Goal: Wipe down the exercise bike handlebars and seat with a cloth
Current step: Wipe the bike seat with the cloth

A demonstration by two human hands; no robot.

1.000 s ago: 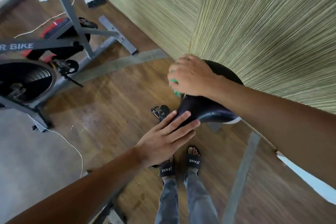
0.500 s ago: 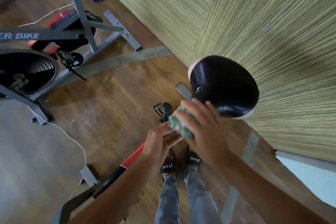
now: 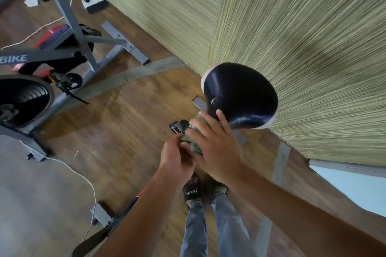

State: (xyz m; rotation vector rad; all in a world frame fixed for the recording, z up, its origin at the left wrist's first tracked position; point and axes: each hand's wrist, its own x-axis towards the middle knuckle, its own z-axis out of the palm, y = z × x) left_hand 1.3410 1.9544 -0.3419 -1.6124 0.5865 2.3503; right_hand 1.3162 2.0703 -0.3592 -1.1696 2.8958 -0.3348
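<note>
Cloth (image 3: 193, 142) gripped by both right hand (image 3: 217, 152) and left hand (image 3: 177, 157) at seat (image 3: 240, 94) nose; seat wiping apparently underway, handlebars unseen.

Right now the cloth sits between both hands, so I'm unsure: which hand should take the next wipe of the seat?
Right hand, probably: it covers the cloth and its fingertips touch the seat; the left hand sits lower.

A wooden plank floor (image 3: 129, 123) is seen, giving way to a grey area at the lower left. On it are planted the grey steel feet of a second exercise bike (image 3: 62, 56), a white cable (image 3: 83, 181), a crumpled white scrap (image 3: 31, 0), a small white-and-black box (image 3: 95, 4) by the wall, and two sandalled feet (image 3: 192, 191).
</note>
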